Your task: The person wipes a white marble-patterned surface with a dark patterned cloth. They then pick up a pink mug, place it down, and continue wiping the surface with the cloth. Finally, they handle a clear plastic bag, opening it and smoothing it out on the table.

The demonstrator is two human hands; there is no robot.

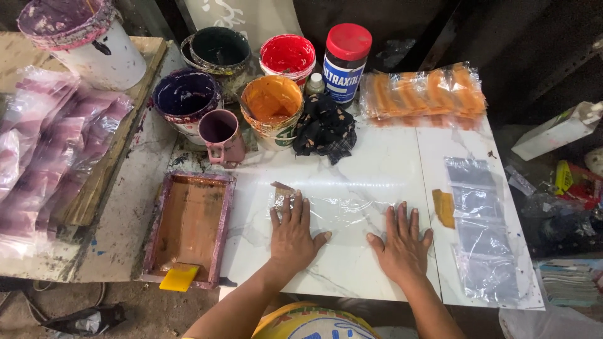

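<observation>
My left hand (291,233) and my right hand (402,242) lie flat, fingers spread, on a clear plastic bag (342,212) spread on the white marble-patterned table (352,270). Each hand presses one lower corner of the bag. A small brown scrap (282,186) lies just beyond my left fingertips. To the left sits a wooden printing frame (188,227) stained purple, with a yellow squeegee (179,278) resting at its near end. An orange-smeared card (444,207) lies to the right of my right hand.
Paint pots stand at the back: purple (186,100), dark green (220,50), red (287,56), orange (272,108), plus a purple mug (221,135), a red-lidded jar (345,59) and a black rag (323,129). Clear bags (480,232) lie right, orange-printed bags (424,94) behind, purple-printed bags (50,150) left.
</observation>
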